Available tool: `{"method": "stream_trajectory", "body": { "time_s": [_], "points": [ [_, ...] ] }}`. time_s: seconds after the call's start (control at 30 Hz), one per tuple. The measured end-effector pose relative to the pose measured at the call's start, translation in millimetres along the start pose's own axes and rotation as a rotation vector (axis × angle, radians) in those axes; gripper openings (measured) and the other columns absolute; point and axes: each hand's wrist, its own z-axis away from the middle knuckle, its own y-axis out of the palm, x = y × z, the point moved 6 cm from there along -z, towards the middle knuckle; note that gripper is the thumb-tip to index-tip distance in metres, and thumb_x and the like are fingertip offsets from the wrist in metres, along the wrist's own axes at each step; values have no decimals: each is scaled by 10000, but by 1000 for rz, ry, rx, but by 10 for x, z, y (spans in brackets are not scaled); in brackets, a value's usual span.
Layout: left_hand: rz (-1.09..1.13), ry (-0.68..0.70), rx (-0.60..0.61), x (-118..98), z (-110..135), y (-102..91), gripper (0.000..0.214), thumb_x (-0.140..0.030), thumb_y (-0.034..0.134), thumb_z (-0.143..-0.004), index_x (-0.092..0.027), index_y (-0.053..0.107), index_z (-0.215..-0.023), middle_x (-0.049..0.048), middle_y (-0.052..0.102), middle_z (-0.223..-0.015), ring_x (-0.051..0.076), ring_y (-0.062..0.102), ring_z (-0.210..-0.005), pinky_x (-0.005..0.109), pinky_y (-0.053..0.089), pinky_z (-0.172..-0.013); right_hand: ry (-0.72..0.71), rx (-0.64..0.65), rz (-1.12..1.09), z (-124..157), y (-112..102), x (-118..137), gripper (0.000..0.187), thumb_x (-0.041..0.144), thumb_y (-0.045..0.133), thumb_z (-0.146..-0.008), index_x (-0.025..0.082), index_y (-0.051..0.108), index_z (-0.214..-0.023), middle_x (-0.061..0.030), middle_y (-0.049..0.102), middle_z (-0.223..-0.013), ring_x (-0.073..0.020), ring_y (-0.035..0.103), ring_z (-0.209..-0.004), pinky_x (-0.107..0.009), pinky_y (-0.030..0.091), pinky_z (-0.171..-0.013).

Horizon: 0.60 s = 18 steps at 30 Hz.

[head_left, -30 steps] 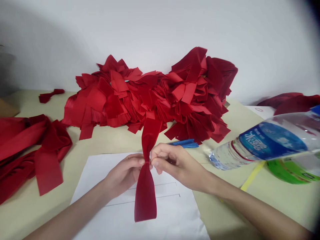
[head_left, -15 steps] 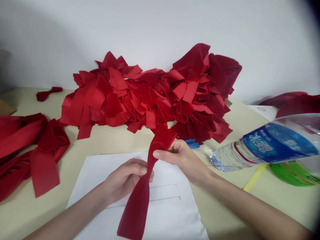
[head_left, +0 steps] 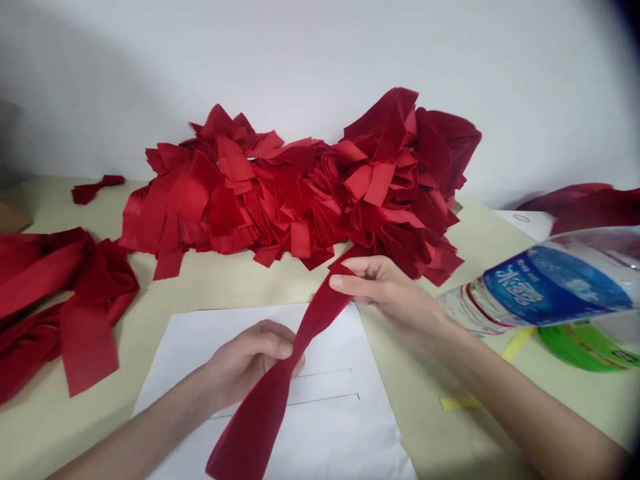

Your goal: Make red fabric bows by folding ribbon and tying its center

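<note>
Red fabric strips [head_left: 300,200] are heaped at the far edge of the bench [head_left: 415,393], while over a white paper sheet [head_left: 330,433] a red velvet ribbon [head_left: 257,423] is held up, clenched mid-length by the left hand [head_left: 250,363] and pinched near its upper end by the right hand [head_left: 385,290].

The right hand [head_left: 387,293] has moved rightward, stretching the velvet ribbon [head_left: 265,400].

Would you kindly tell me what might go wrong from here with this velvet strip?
The velvet strip pinched between left hand and right hand might slip, its lower end hanging loose. Its far end could catch on the nearby red fabric pile. The right hand might knock the water bottle.
</note>
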Motion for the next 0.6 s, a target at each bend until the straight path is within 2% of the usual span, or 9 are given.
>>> {"method": "stream_trajectory", "body": {
  "time_s": [0.13, 0.23, 0.3, 0.43, 0.5, 0.53, 0.6],
  "points": [
    [28, 29, -2, -11, -3, -5, 140, -211, 554, -643, -109, 609, -565, 18, 501, -488, 102, 372, -466, 253, 221, -457, 2, -46, -40, -34, -61, -41, 306, 404, 620, -790, 158, 521, -637, 75, 248, -526, -67, 189, -491, -242, 175, -489],
    [61, 91, -35, -54, -2, -28, 125, -220, 575, -667, -124, 606, -594, 12, 518, -547, 103, 402, -518, 242, 277, -499, -9, -133, -127, -55, -114, -115, 357, 514, 513, -837, 168, 549, -758, 84, 194, -519, -73, 140, -478, -232, 147, -456],
    [94, 129, -67, -79, 1, -50, 108, -219, 571, -701, -137, 618, -648, 6, 533, -604, 101, 420, -554, 236, 309, -533, -5, -124, -146, -50, -73, -158, 406, 556, 474, -841, 164, 574, -817, 86, 196, -515, -71, 147, -473, -221, 164, -447],
    [147, 133, -106, -89, 0, -60, 108, -207, 572, -751, -137, 635, -699, 3, 540, -623, 98, 438, -549, 228, 326, -523, 55, 33, -31, 2, 190, -208, 305, 434, 670, -739, 138, 644, -813, 94, 260, -477, -49, 188, -452, -207, 177, -435],
    [147, 114, -117, -84, -3, -42, 110, -194, 588, -748, -122, 641, -685, 6, 546, -607, 96, 444, -548, 222, 332, -521, 69, 122, -16, 28, 329, -211, 226, 337, 701, -727, 137, 670, -827, 94, 331, -465, -37, 206, -432, -201, 175, -426],
    [148, 106, -118, -81, -4, -29, 111, -188, 596, -742, -115, 644, -673, 8, 551, -601, 94, 445, -547, 219, 335, -522, 63, 171, -50, 36, 390, -206, 194, 312, 687, -744, 136, 677, -826, 82, 404, -479, -35, 267, -431, -194, 216, -435],
    [157, 94, -102, -74, -7, 6, 123, -182, 608, -734, -107, 643, -643, 9, 558, -580, 89, 444, -541, 214, 337, -524, 57, 271, -172, 45, 479, -208, 155, 272, 655, -773, 128, 680, -825, 28, 573, -595, -59, 473, -528, -196, 353, -535]
  ]
}}
